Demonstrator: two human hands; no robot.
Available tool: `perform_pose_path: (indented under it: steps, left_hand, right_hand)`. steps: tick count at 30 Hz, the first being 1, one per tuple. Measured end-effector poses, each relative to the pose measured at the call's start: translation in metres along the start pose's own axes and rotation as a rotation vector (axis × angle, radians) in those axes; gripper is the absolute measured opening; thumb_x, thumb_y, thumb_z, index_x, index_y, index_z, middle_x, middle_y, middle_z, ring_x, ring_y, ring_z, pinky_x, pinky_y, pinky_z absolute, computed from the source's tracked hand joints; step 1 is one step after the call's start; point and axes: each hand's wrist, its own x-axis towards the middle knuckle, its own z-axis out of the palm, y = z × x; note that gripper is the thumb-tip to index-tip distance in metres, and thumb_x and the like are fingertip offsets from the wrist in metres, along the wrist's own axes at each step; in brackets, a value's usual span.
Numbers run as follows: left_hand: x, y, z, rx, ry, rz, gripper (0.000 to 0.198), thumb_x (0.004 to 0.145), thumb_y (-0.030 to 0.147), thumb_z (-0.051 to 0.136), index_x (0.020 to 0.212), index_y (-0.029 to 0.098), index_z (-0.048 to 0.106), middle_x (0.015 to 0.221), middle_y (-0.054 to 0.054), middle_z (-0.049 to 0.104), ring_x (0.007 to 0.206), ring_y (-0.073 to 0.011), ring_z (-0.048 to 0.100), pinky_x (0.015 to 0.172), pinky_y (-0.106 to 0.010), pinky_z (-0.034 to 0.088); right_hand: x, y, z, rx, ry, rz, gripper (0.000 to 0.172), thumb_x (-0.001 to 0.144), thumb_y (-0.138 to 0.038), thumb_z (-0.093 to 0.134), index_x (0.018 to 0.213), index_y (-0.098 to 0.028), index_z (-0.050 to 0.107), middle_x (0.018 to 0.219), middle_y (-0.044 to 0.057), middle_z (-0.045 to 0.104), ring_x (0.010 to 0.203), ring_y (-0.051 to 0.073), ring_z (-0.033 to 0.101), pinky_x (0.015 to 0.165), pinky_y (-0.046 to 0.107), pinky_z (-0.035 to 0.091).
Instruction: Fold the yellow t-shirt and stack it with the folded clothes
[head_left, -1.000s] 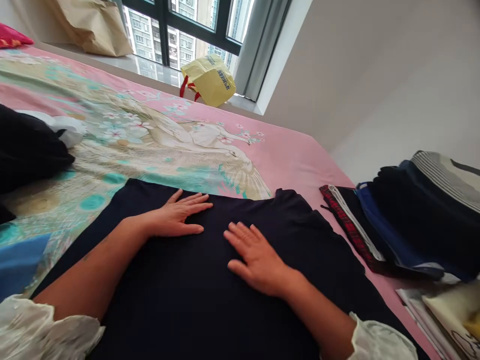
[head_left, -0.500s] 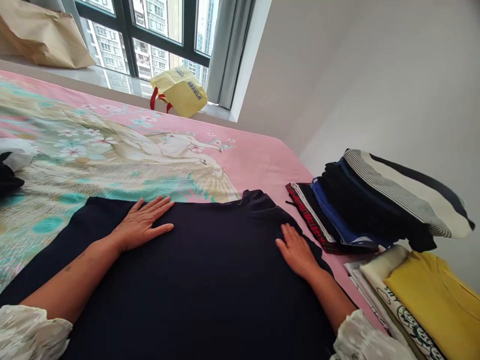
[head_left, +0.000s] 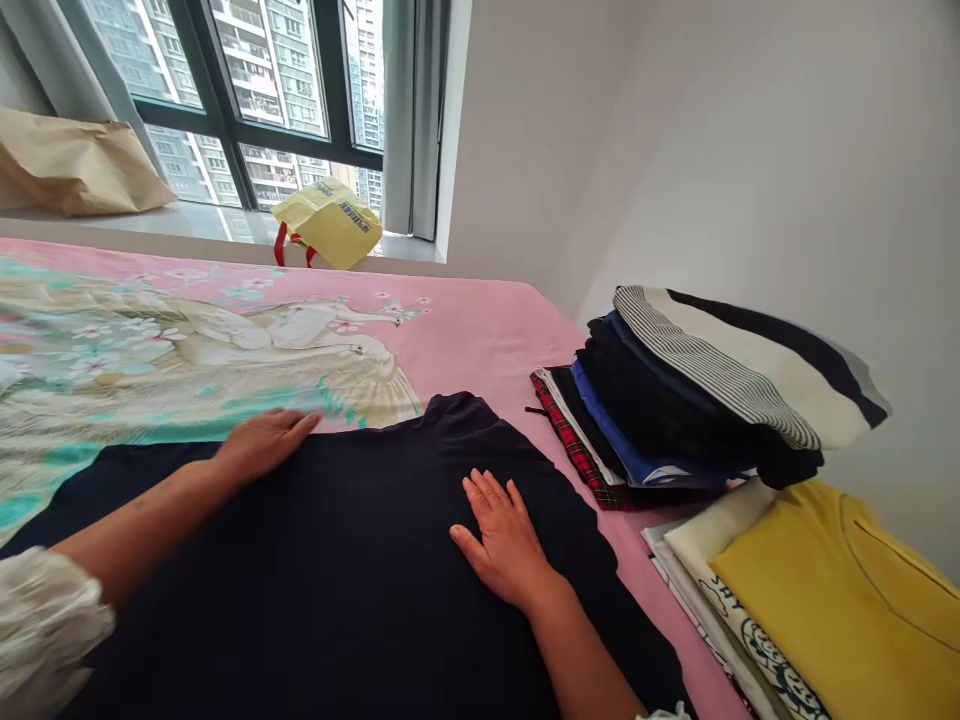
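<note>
A dark navy garment [head_left: 360, 560] lies spread out over the patterned bed cover [head_left: 480, 330], its raised collar part at the upper right. My left hand [head_left: 268, 440] is at the garment's far edge, seen from the side, with the thumb apart from the other fingers and nothing visible in it. Flat on the right part of the cloth rests my right hand [head_left: 501, 535], palm down, fingers stretched and thumb out to the side.
Right of the garment stand a stack of folded dark and striped clothes [head_left: 675, 400] and a second pile topped by a yellow garment [head_left: 840, 580]. By the window are a yellow bag [head_left: 330, 222] and a brown paper bag [head_left: 82, 165].
The view has shifted, showing more of the window. My right hand has moved left over the cloth, away from its right edge. My left hand has turned onto its side.
</note>
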Motion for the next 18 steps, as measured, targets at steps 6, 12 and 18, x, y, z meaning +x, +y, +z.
perform_pose_path:
  steps: [6, 12, 18]
  left_hand:
    - [0.075, 0.19, 0.028, -0.185, -0.08, 0.322, 0.063, 0.078, 0.035, 0.042, 0.139, 0.017, 0.039, 0.141, -0.009, 0.046, 0.129, -0.0245, 0.042, 0.107, -0.034, 0.031]
    - [0.116, 0.252, 0.047, -0.111, -0.351, 0.441, 0.06, 0.05, 0.013, 0.057, 0.107, 0.03, 0.067, 0.115, -0.004, 0.065, 0.113, -0.0317, 0.054, 0.097, -0.043, 0.039]
    - [0.137, 0.23, -0.001, -0.252, -0.325, 0.319, 0.024, 0.06, 0.029, 0.059, 0.081, 0.019, 0.065, 0.074, -0.002, 0.066, 0.08, -0.0235, 0.064, 0.073, -0.033, 0.05]
  right_hand:
    - [0.002, 0.014, 0.0, 0.043, 0.009, 0.002, 0.063, 0.093, -0.056, 0.029, 0.145, -0.02, 0.028, 0.153, 0.003, 0.016, 0.142, 0.02, 0.008, 0.116, 0.045, 0.001]
    - [0.003, 0.017, -0.003, 0.105, 0.007, 0.003, 0.064, 0.093, -0.058, 0.028, 0.146, -0.022, 0.027, 0.154, 0.003, 0.016, 0.142, 0.02, 0.006, 0.115, 0.047, -0.002]
    - [0.008, 0.021, 0.003, 0.075, 0.062, 0.186, 0.073, 0.089, -0.065, 0.028, 0.146, -0.02, 0.026, 0.154, 0.007, 0.014, 0.142, 0.028, 0.003, 0.112, 0.054, -0.007]
